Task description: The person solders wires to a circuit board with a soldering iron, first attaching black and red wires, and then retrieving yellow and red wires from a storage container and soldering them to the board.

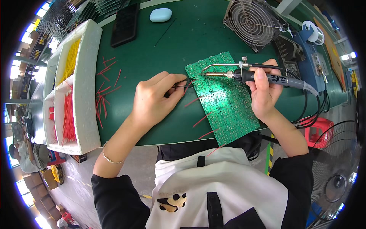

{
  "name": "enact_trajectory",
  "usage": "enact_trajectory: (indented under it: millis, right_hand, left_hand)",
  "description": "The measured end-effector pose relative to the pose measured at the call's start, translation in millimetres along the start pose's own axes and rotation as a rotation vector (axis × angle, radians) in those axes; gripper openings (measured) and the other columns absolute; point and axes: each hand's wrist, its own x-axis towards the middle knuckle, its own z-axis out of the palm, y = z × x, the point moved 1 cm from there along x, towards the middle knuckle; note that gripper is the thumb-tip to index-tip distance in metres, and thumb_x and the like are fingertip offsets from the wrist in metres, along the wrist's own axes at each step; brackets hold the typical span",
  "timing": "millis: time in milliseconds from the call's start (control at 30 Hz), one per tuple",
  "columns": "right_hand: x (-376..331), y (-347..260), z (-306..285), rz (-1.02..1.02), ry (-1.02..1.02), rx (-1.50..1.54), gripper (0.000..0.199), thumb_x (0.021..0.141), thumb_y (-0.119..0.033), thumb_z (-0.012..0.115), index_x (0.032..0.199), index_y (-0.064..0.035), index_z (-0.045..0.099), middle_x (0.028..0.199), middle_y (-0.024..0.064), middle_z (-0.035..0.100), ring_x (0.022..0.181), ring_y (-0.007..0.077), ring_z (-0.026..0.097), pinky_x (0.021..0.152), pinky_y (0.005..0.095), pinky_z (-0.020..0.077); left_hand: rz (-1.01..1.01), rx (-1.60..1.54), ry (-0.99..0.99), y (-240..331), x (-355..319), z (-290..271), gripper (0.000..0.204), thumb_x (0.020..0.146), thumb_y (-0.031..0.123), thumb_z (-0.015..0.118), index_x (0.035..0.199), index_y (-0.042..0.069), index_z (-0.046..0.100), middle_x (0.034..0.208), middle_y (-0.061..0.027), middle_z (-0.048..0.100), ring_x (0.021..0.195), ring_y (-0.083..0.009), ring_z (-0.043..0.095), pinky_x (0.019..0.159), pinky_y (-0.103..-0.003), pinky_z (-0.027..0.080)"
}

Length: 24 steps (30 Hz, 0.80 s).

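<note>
The green circuit board panel (223, 97) lies flat on the green mat (160, 49), near its front edge. My left hand (154, 101) pinches a red wire (182, 87) at the panel's left edge. My right hand (263, 91) is closed around the soldering iron (251, 75), tip over the panel's upper part. Loose red wires (103, 91) lie beside the white foam trays (85, 87).

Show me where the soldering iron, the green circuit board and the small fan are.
soldering iron (263, 77): head view, on its dark handle.
green circuit board (225, 103): head view, on its bare middle.
small fan (251, 21): head view, on its wire grille.
</note>
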Motion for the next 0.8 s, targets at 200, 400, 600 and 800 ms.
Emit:
enact_trajectory:
  millis: [200, 400, 600, 800]
  right_hand:
    - [3, 2, 6, -0.104, 0.033, -0.018, 0.012, 0.089, -0.013, 0.048, 0.085, -0.0019, 0.048, 0.072, 0.0009, 0.045, 0.053, 0.0031, 0.038, 0.046, 0.0175, 0.0321]
    - [5, 1, 34, -0.295, 0.132, -0.165, 0.006, 0.085, -0.005, 0.057, 0.085, 0.0000, 0.053, 0.070, -0.0019, 0.047, 0.053, 0.0008, 0.037, 0.046, 0.0176, 0.0291]
    - [6, -5, 45, -0.469, 0.129, -0.072, 0.008, 0.083, -0.003, 0.058, 0.084, -0.0006, 0.051, 0.067, -0.0003, 0.047, 0.051, 0.0011, 0.039, 0.044, 0.0178, 0.0286]
    - [-4, -17, 24, -0.264, 0.266, 0.112, 0.014, 0.091, -0.015, 0.050, 0.085, -0.0027, 0.047, 0.066, 0.0005, 0.044, 0.051, 0.0065, 0.040, 0.046, 0.0206, 0.0318]
  left_hand:
    - [-0.001, 0.094, 0.024, 6, -4, -28, 0.014, 0.072, -0.003, 0.061, 0.084, 0.003, 0.066, 0.065, -0.0061, 0.056, 0.051, -0.0114, 0.048, 0.045, -0.023, 0.037]
    - [-0.191, 0.181, 0.322, 10, -17, -68, 0.018, 0.073, -0.004, 0.063, 0.086, 0.006, 0.069, 0.075, -0.0007, 0.053, 0.050, -0.0039, 0.038, 0.042, -0.020, 0.027]
    - [-0.153, 0.054, 0.113, 33, -17, -17, 0.012, 0.073, 0.003, 0.062, 0.085, 0.003, 0.066, 0.073, -0.0085, 0.061, 0.058, -0.0209, 0.058, 0.050, -0.027, 0.045]
    - [-0.066, 0.012, 0.129, 13, -13, -8, 0.012, 0.074, 0.004, 0.062, 0.085, 0.004, 0.066, 0.073, -0.0088, 0.062, 0.059, -0.0209, 0.059, 0.054, -0.028, 0.047]
